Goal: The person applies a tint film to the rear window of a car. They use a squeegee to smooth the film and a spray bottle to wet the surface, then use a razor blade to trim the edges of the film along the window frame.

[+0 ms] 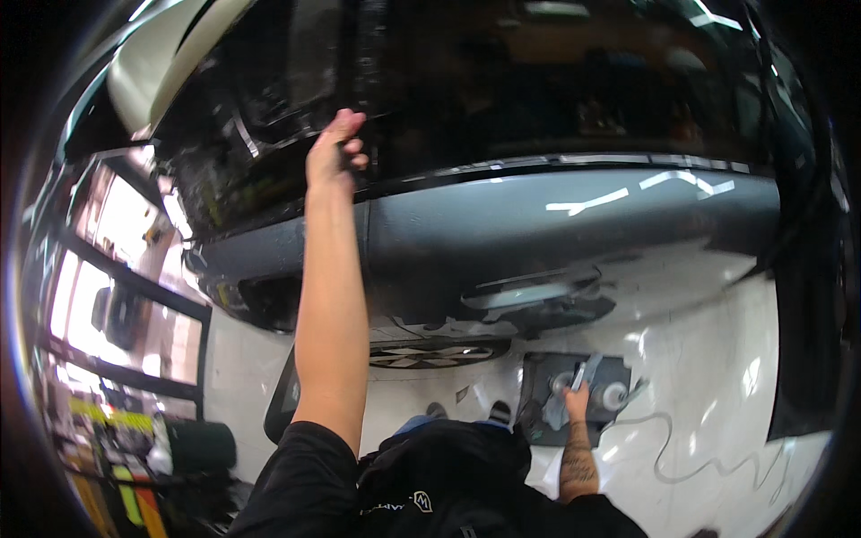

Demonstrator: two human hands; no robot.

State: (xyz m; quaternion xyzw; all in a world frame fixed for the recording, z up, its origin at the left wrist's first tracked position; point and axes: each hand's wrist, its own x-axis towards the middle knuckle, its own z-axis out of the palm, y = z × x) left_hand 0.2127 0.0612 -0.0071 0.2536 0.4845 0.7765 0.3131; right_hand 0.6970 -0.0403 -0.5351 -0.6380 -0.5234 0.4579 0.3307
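My left hand (337, 154) reaches far forward, its fingers curled at the dark side window (421, 117) of a grey car, near the upright pillar between the panes. What it holds, if anything, is hidden in the curl. Low on the right, my right hand (577, 400) is closed on a pale, elongated object (581, 375) whose kind I cannot make out. That hand is over a dark tray-like stand (538, 363), beside a rounded whitish bottle (613, 395). Water-like streaks and drops show on the dark glass at the left.
The car's grey door (502, 211) has a handle (529, 294) in front of me; a wheel (439, 355) shows below. A thin hose or cord (664, 448) winds over the shiny floor. At lower left stands a rack (117, 457) with rolls and coloured items. A pale side mirror (134, 81) is at upper left.
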